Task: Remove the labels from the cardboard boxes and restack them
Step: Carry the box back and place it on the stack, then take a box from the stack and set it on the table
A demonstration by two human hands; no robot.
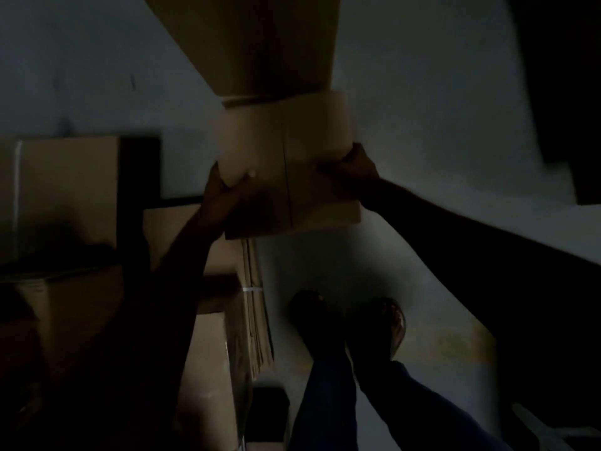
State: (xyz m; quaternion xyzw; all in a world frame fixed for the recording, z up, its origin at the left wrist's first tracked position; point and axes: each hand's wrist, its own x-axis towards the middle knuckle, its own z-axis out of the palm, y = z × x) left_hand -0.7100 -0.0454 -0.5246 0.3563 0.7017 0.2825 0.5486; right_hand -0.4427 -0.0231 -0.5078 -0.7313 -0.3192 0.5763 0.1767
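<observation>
Holding what, and how many? asks the desk.

Me: One cardboard box (286,164), raised at arm's length in a dim storeroom. Both hands are on it. My left hand (227,193) curls round its lower left corner, thumb on the near face, and my right hand (353,167) clamps the right edge.

Desk: Where does it sit?

Me: In mid-air at the centre of the head view, its top edge meeting the underside of one larger carton (260,43) above. Whether the two press together I cannot tell.

Desk: Materials?

Me: Plain tan board, smooth and square-cornered, with one straight seam down the near face. To the left are four stacked cartons (65,190) that I can make out in shadow, of the same brown board. Beside them one bundle of flattened cardboard (255,320) stands on edge, bound by one thin white strap (252,289). Below are my two dark shoes (312,310) on a pale floor (325,262).
</observation>
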